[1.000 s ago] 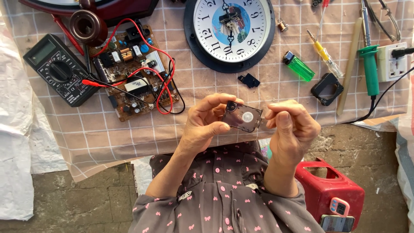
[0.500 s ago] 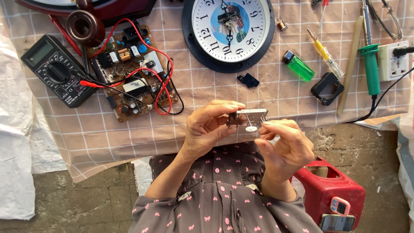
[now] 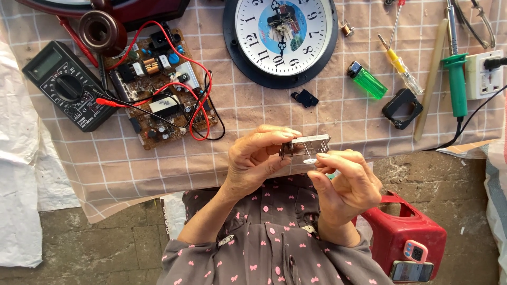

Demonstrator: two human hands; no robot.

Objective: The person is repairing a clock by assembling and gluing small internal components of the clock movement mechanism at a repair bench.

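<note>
Both hands pinch a small clock movement module above the checked cloth's near edge.

We see the left hand (image 3: 259, 161) clamped on the small clock movement module (image 3: 306, 146), thumb under, fingers curled over its left end; the right hand (image 3: 346, 182) touches its lower right edge with pinched fingertips, on a small pale round part there. We cannot tell whether that hand grips the part or only presses it. The module sits between the hands, held off the checked cloth (image 3: 338, 121). Further up lie a wall clock (image 3: 280, 39), a circuit board (image 3: 158, 87) with red leads, a multimeter (image 3: 66, 84), a green lighter (image 3: 368, 80), a yellow-handled screwdriver (image 3: 398, 66), and a green-handled soldering iron (image 3: 456, 74).
</note>
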